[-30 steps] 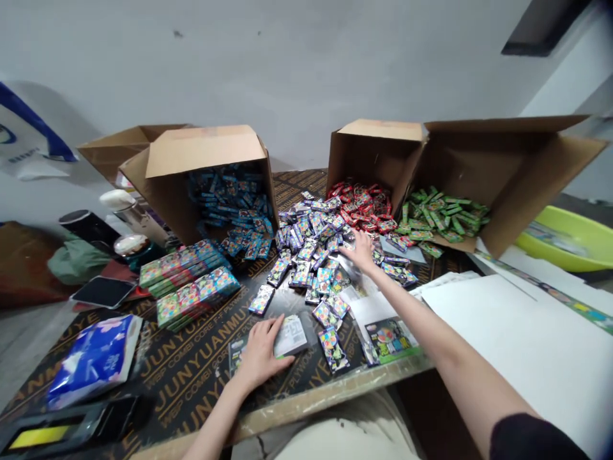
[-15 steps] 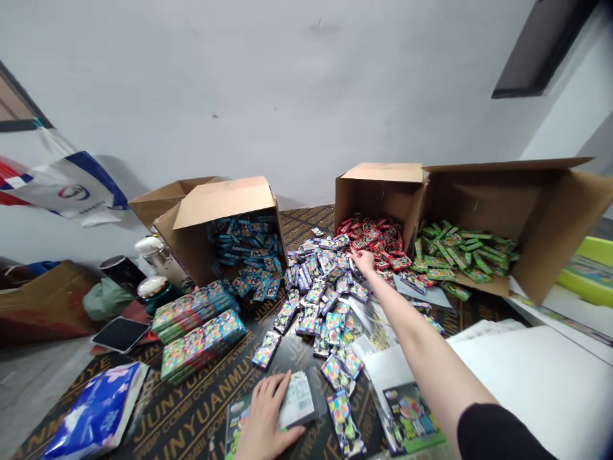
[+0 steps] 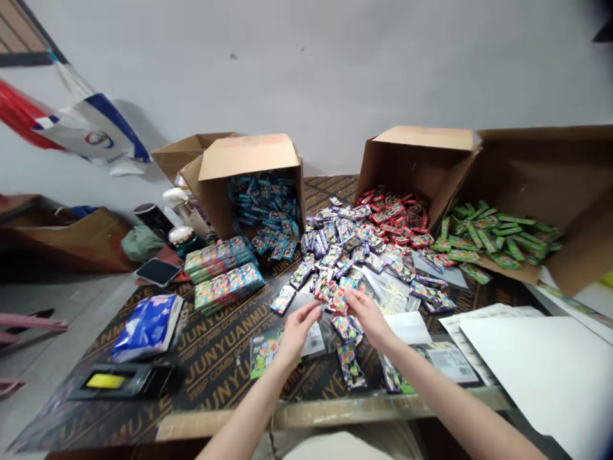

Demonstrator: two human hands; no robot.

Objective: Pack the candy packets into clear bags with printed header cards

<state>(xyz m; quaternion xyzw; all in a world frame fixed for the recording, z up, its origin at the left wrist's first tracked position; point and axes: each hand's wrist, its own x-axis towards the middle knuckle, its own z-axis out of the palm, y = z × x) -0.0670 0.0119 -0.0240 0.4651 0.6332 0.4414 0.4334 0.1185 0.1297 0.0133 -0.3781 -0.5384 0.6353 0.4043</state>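
While I watch through the head camera, my hands sit low and close together, raised above the printed plywood surface (image 3: 218, 377). My right hand (image 3: 368, 319) is bunched, its fingertips (image 3: 353, 297) on a bright foil packet (image 3: 338, 301), though I cannot tell whether it is gripped. My left hand (image 3: 297, 335) is half curled just beside that packet, with a clear plastic sleeve (image 3: 306, 306) at its fingers; I cannot tell if it is holding on.

Directly beyond my hands lies a loose heap of multicoloured packets (image 3: 345, 246). Farther ahead and to the right, red packets (image 3: 393, 217) spill from a tipped carton (image 3: 412, 160), and green packets (image 3: 493, 236) lie at the mouth of a 2nd carton (image 3: 546, 172) beyond them. Ahead and to the left, blue packets (image 3: 268, 211) spill from a 3rd carton (image 3: 249, 160). Left of my hands sit 2 shrink-wrapped stacks (image 3: 227, 284), with a blue-and-white tissue pack (image 3: 148, 327) farther out. Just below my hands, a short row of packets (image 3: 349, 364) lies near the pale front edge (image 3: 335, 412), and white board sheets (image 3: 527, 364) lie off to my right.
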